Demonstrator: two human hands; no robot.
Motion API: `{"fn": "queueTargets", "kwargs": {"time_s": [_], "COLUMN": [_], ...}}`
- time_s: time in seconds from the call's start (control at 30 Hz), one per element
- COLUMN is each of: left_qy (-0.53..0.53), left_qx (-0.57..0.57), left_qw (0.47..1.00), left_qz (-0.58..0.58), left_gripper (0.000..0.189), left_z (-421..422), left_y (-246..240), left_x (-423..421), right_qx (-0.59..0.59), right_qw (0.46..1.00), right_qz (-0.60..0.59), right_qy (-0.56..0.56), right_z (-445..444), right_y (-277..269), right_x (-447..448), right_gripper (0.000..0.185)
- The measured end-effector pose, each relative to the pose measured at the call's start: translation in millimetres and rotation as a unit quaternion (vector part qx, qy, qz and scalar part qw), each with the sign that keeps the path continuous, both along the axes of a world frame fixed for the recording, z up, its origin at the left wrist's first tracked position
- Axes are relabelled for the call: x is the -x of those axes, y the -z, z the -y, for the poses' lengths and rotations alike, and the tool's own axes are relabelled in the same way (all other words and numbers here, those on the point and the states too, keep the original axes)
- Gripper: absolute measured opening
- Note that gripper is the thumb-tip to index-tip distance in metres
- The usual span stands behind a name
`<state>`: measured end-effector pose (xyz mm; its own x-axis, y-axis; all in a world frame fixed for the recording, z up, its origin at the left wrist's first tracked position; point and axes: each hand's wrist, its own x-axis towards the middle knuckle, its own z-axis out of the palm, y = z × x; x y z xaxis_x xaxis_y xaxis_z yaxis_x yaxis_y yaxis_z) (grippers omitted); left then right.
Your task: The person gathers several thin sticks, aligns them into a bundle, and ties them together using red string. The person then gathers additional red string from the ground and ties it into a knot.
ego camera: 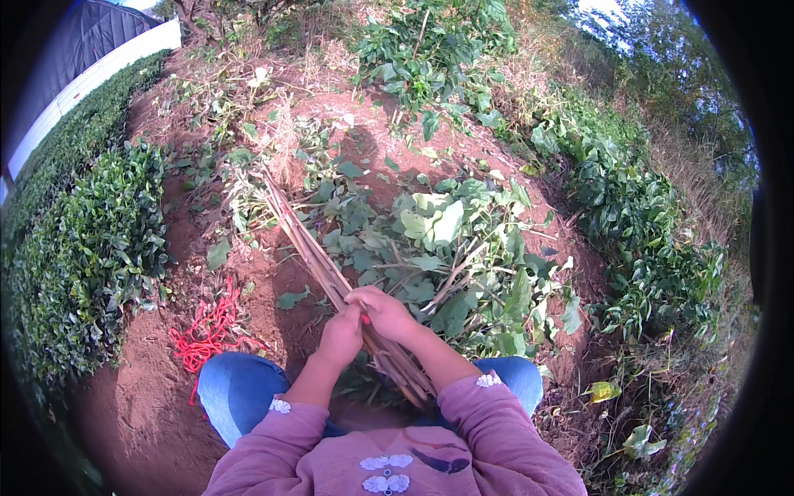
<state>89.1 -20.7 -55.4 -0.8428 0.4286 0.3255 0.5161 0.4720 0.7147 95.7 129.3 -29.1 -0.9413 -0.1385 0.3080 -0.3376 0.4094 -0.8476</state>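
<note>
A long bundle of dry wooden stakes (pixel 310 248) runs slantwise between my knees, its far end among cut leaves. Red cord (pixel 365 319) wraps it under my hands, and another red band circles it closer to the far end. My left hand (pixel 341 336) and my right hand (pixel 386 315) meet on top of the bundle with curled fingers. They appear to pinch the red cord, though the fingers hide most of it. On the soil to the left lies a tangled heap of red cord (pixel 208 335), one strand trailing towards my left knee (pixel 239 390).
Cut leafy plants (pixel 440 229) with thick stems lie beyond and right of the bundle. A clipped hedge (pixel 93 248) borders the left side, with a white wall (pixel 105 68) behind. Green plants (pixel 633 235) line the right; a bushy plant (pixel 422 56) stands ahead.
</note>
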Motion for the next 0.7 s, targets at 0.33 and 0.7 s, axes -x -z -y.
{"fn": "queueTargets", "kwargs": {"time_s": [0.33, 0.7], "left_qy": [-0.052, -0.05], "left_qx": [-0.062, -0.261], "left_qw": [0.988, 0.886], "left_qz": [0.134, 0.381], "left_gripper": [0.016, 0.013], "left_z": [-5.6, -7.0], "left_y": [-5.0, 4.9], "left_x": [-3.0, 5.3], "right_qx": [-0.224, -0.132], "right_qw": [0.969, 0.974], "right_qz": [0.096, 0.18], "right_qy": [0.045, -0.043], "right_z": [-21.2, -45.4], "right_y": [-13.3, -27.4], "right_x": [-6.0, -0.4], "right_gripper": [0.015, 0.017]}}
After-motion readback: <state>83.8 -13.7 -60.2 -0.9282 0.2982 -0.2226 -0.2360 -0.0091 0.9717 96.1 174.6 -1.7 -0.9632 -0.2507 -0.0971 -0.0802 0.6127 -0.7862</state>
